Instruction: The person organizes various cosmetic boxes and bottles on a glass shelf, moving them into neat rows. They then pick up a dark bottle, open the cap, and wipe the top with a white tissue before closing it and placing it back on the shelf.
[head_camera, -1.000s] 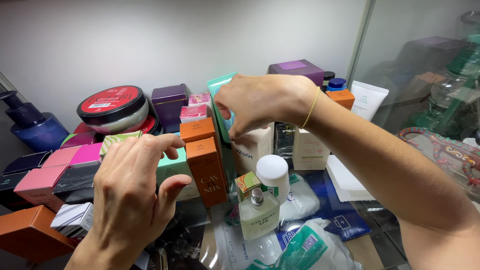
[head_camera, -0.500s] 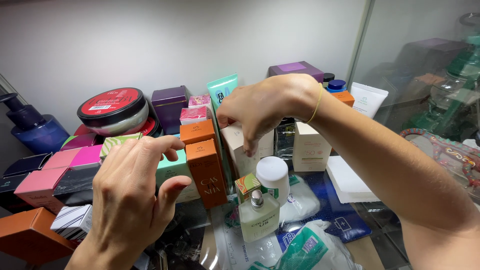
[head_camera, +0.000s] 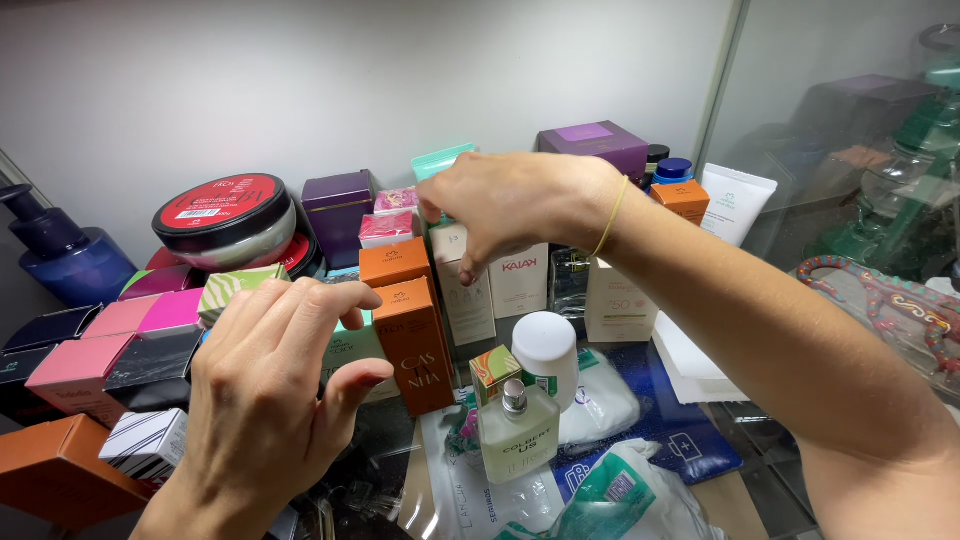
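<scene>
Step in hand, as judged: arranging small cosmetic boxes on a glass shelf (head_camera: 760, 450).

Item 1. Cream box (head_camera: 466, 290), tall, upright, just right of the orange box (head_camera: 415, 340). The right hand (head_camera: 510, 200) reaches across from the right, fingers (head_camera: 470, 262) curled narrow on the box's top; whether they pinch it or only rest there cannot be told. Judged next need: a firm pinch on the top edges, with care for the close neighbours.

Item 2. Green box (head_camera: 350, 355), pale, just left of the orange box. The left hand (head_camera: 270, 390) hovers over it, fingers half curled, thumb near the box's side, holding nothing that shows.

Item 3. Behind the orange box: pink box (head_camera: 385, 228), purple box (head_camera: 338, 205), mint box (head_camera: 440, 160) partly hidden by the right hand.

Item 4. Far left of the orange box: round red-lidded tin (head_camera: 222, 212), dark blue pump bottle (head_camera: 60, 262).

Item 5. Right of the orange box: white box (head_camera: 518, 280), white tube (head_camera: 735, 205).

Item 6. In front of the orange box: clear perfume bottle (head_camera: 518, 440), white cap (head_camera: 545, 350).
</scene>
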